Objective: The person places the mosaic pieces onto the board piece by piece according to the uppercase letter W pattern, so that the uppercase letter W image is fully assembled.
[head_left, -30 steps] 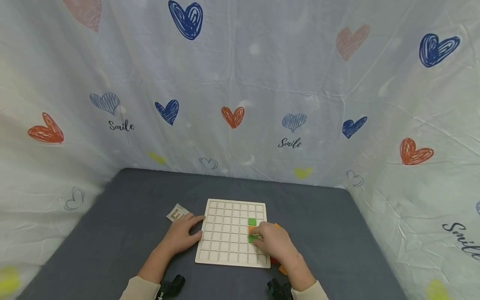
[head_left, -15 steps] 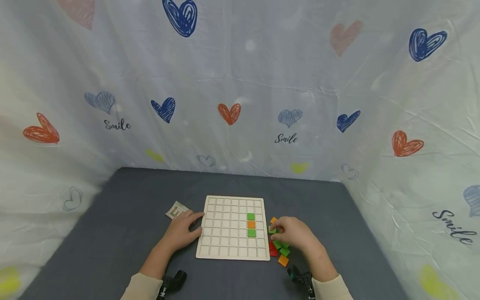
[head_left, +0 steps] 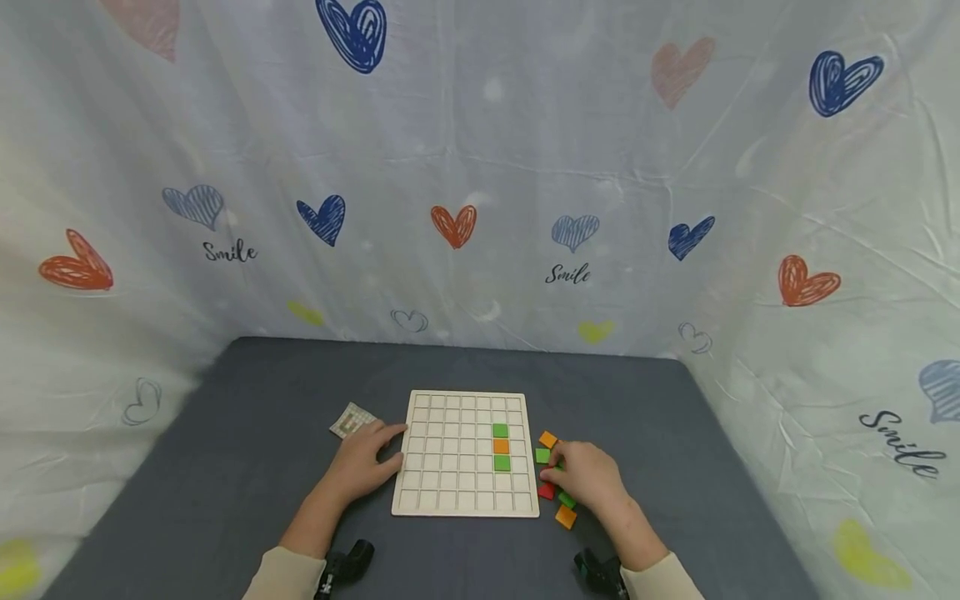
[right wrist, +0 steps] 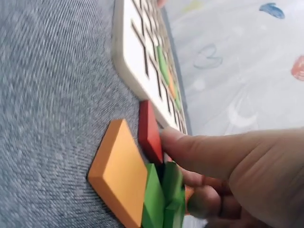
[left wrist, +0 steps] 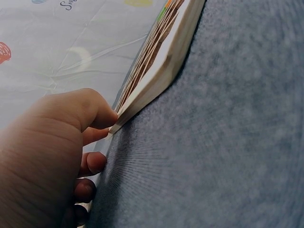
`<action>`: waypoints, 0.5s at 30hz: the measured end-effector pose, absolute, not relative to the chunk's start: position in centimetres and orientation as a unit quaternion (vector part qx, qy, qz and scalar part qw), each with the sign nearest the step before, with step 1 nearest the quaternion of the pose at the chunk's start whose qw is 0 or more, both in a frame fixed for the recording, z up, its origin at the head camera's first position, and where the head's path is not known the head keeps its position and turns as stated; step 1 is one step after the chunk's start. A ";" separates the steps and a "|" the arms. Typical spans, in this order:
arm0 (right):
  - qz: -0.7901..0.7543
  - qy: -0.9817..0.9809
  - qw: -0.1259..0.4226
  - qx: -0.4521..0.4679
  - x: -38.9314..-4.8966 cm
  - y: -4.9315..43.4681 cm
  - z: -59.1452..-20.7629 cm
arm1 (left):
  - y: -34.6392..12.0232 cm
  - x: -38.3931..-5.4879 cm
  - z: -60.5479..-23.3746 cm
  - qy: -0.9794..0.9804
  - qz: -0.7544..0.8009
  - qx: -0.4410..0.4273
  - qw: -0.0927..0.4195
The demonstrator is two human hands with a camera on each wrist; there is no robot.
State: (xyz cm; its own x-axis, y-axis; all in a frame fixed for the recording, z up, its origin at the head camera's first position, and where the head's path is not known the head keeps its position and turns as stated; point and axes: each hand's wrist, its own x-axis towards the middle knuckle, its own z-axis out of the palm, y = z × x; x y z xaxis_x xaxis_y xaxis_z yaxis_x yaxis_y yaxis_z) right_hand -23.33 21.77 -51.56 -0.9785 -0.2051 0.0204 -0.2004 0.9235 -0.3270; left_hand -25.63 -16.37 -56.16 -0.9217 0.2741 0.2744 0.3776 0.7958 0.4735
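A pale wooden grid board (head_left: 442,454) lies on the table. In one of its columns sit two green tiles (head_left: 500,431) and an orange tile (head_left: 501,447) between them. My left hand (head_left: 362,458) rests against the board's left edge, thumb and forefinger spread apart. In the left wrist view its fingertips touch the wooden edge. Right of the board, my right hand (head_left: 588,475) reaches into a small heap of tiles. Its thumb tip (right wrist: 172,135) is right at a red tile (right wrist: 149,133), other fingers curled behind by green tiles (right wrist: 153,197). Whether it pinches one, I cannot tell.
A small patterned card (head_left: 350,419) lies left of the board, partly behind the left hand. Loose orange tiles (head_left: 566,517) lie at the near and far ends of the heap. A white curtain (head_left: 495,167) with printed hearts surrounds the dark table cloth (head_left: 285,392).
My right hand has come off the board, leaving the green and orange tiles in view, and moved right to the loose tiles. My left hand stays at the board's edge.
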 end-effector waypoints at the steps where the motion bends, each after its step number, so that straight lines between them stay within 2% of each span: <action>1: -0.162 0.982 -0.006 -0.098 -23.5 21.8 -51.6 | -16.4 -25.7 -56.2 -0.942 -0.269 -0.173 0.098; 7: -0.157 0.985 -0.025 -0.063 -23.7 22.9 -51.5 | -16.3 -25.7 -56.3 -0.936 -0.273 -0.184 0.125; 11: -0.191 0.980 0.025 -0.058 -23.6 23.5 -50.7 | -16.3 -25.6 -56.4 -0.931 -0.276 -0.193 0.143; 15: -0.205 0.973 0.058 -0.084 -23.6 23.5 -50.6 | -16.4 -25.5 -56.4 -0.932 -0.276 -0.189 0.137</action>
